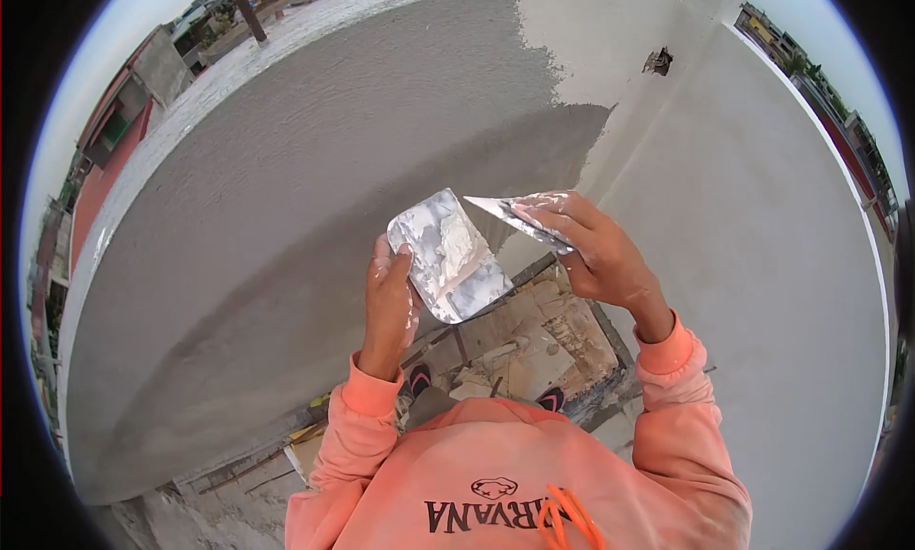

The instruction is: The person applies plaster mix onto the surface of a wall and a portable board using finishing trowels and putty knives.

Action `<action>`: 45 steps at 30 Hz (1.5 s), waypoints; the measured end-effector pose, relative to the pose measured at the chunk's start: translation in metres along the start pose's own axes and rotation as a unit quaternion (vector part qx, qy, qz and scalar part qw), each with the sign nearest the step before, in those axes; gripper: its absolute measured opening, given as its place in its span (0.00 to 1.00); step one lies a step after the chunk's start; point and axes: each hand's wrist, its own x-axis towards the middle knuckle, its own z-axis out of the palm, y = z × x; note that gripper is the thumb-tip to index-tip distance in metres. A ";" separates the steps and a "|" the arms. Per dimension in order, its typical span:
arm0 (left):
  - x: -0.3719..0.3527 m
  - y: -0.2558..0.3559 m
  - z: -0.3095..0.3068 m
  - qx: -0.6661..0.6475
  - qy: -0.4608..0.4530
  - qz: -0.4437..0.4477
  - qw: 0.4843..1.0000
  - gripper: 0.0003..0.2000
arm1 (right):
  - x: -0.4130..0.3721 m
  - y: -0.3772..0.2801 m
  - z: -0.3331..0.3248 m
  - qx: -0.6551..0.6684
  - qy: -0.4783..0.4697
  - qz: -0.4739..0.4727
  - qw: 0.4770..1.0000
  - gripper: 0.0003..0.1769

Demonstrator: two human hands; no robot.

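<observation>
My left hand (389, 288) grips a flat, pale plate (453, 254) by its left edge, thumb on top. White paste lies in a thick smear on the plate's middle, and white smudges mark my fingers. My right hand (596, 250) holds a putty knife (505, 216) whose paste-coated blade points left toward the plate's upper right corner, with a small gap between them. Behind both hands rises a grey wall (315, 150), coated in a lighter layer (581, 35) at its upper right.
A second grey wall (772, 264) stands on the right, with a small hole (658, 61) near the corner. Below, my feet in sandals stand by a debris-strewn floor (534, 345). Rooftops (124, 140) show beyond the left wall's top edge.
</observation>
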 end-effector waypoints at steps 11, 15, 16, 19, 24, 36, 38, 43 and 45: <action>0.010 -0.017 0.025 0.042 -0.017 -0.052 0.998 0.12 | -0.026 -0.011 0.006 -0.148 -0.152 -0.109 0.971 0.35; 0.016 -0.026 0.021 0.038 -0.025 -0.051 0.998 0.12 | -0.028 -0.011 0.001 -0.137 -0.224 -0.079 0.962 0.35; 0.018 -0.028 0.017 0.038 -0.027 -0.051 0.998 0.12 | -0.025 -0.013 -0.002 -0.135 -0.257 -0.069 0.955 0.35; 0.021 -0.034 0.017 0.030 -0.020 -0.068 0.997 0.12 | -0.016 -0.012 -0.014 -0.111 -0.322 -0.051 0.939 0.34; 0.022 -0.027 0.018 0.006 -0.009 -0.099 0.995 0.12 | 0.007 -0.015 -0.046 -0.038 -0.360 0.001 0.932 0.26; 0.014 0.011 0.012 0.059 0.031 0.012 0.998 0.15 | -0.056 0.257 -0.060 0.263 0.406 0.364 0.796 0.16; 0.006 0.008 0.000 0.061 0.052 0.011 0.997 0.16 | -0.043 0.295 -0.053 0.196 0.449 0.391 0.779 0.18; -0.018 0.005 -0.021 0.071 0.095 0.006 0.993 0.17 | -0.009 0.344 -0.021 -0.005 0.459 0.428 0.779 0.20; -0.024 0.001 -0.025 0.066 0.116 -0.005 0.991 0.15 | 0.009 0.337 -0.006 -0.089 0.471 0.421 0.770 0.20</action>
